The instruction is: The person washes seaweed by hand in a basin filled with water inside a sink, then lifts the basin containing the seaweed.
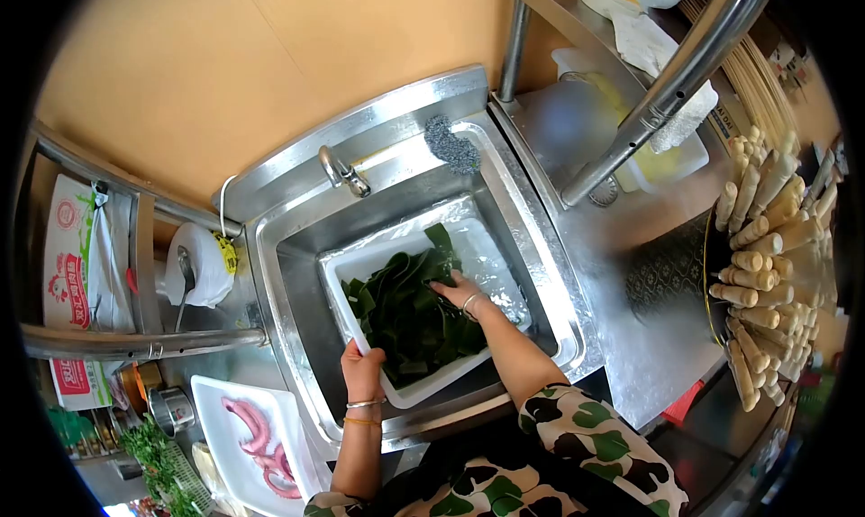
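A white plastic tub (423,394) sits tilted inside the steel sink (302,287). Dark green kelp (410,314), in broad wet strips, fills much of the tub, with water showing at its right side. My left hand (363,366) grips the tub's near-left rim, thumb on top. On the right side of the heap, my right hand (461,294) is closed on some kelp; its fingertips are partly hidden among the strips. Bracelets circle both wrists.
A faucet (344,173) and a grey scouring pad (452,145) are at the sink's back edge. To the left, a white tray (212,395) holds pink tentacles (261,445). At right stands a dark patterned container (667,269) of pale sticks (766,265); metal shelf posts (667,103) rise nearby.
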Demonstrator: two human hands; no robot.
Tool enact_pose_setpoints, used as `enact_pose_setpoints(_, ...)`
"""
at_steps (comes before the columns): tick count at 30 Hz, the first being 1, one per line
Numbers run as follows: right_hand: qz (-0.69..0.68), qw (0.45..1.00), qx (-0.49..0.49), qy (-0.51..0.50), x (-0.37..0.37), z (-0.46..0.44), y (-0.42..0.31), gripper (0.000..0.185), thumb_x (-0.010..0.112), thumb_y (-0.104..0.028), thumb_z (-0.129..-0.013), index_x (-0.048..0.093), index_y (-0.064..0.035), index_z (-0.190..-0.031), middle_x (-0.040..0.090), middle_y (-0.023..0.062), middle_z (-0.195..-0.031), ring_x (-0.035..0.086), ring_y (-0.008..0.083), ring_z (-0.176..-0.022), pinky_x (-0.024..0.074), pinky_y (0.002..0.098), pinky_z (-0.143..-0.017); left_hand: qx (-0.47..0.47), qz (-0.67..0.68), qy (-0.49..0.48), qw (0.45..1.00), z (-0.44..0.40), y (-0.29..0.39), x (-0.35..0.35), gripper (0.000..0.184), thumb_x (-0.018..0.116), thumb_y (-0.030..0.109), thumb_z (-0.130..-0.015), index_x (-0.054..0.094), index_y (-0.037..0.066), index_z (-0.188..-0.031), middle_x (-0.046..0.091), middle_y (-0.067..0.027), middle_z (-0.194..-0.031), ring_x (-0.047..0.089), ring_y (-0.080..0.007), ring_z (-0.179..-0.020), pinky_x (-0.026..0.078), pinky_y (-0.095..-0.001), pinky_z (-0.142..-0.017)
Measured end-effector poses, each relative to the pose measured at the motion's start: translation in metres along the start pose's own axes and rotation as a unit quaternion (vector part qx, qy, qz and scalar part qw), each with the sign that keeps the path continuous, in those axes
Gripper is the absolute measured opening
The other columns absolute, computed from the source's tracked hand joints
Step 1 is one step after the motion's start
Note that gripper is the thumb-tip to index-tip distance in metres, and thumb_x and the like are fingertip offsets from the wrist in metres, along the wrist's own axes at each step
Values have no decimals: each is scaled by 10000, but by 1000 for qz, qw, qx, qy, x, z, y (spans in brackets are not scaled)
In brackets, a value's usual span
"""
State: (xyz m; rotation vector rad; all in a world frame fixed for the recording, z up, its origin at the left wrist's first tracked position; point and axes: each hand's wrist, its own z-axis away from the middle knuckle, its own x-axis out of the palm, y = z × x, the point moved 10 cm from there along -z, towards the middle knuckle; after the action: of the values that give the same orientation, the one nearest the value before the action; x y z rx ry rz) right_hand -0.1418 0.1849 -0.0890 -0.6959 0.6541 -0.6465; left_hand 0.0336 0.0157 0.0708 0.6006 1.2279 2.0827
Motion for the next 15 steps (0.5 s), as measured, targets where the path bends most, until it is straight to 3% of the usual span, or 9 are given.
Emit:
enact_pose_setpoints(6, 7, 999, 10, 34, -11, 11, -7, 772, 602, -522, -704, 382, -52, -1274, 405, 229, -1262, 414, 323, -1157, 332, 314, -952, 16, 1, -5, 1000, 6, 10, 10, 277, 480, -95, -596, 569, 11, -837, 555, 2, -712, 495, -86, -604, 392, -202, -545)
enact_pose_setpoints(13, -17, 1000, 14, 2, -3, 1, 0, 725, 595, -501, -716, 429, -17, -1230, 444, 225, -1223, 438, 318, -1130, 337, 311, -945, 26, -2, -7, 1000, 9, 17, 18, 340, 448, -101, -591, 573, 9, -886, 565, -15, -735, 506, -109, -593, 394, -206, -532)
enact_pose_setpoints(15, -11, 999, -32, -12, 7, -12, 4, 678, 576, -500, -735, 462, -19, -1198, 450, 224, -1205, 433, 322, -1124, 342, 319, -942, 15, 12, -4, 1000, 11, 18, 20, 321, 450, -113, -571, 567, 6, -846, 560, -3, -718, 502, -94, -605, 397, -199, -547)
